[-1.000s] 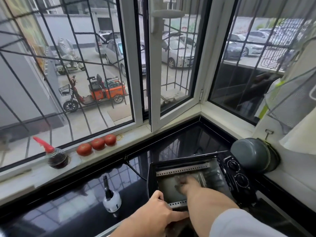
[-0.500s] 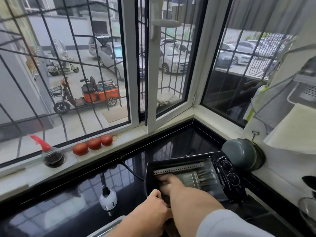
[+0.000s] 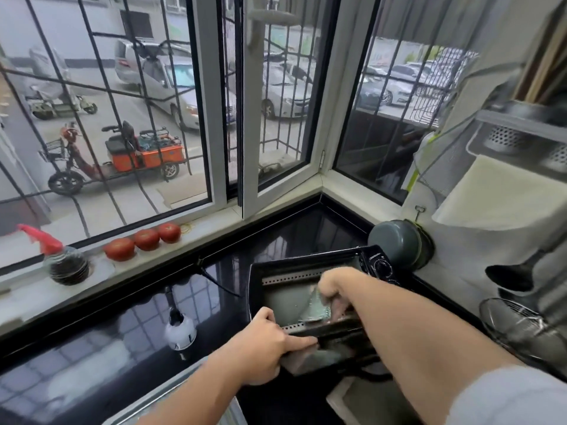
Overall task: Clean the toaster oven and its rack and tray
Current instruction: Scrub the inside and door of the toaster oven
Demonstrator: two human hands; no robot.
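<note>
Two hands at toaster oven point(image 3: 310, 271), right point(image 3: 333, 286) inside (cloth point(image 3: 319, 308)), left point(image 3: 264, 342) gripping edge

I read countertop point(image 3: 101, 342): glossy black stone, mirror-smooth | toaster oven point(image 3: 306, 265): glossy black shell, matt perforated metal strips inside | pot point(image 3: 395, 243): matt grey | strainer point(image 3: 518, 326): fine wire mesh | windowsill point(image 3: 214, 222): pale, smooth.
</note>
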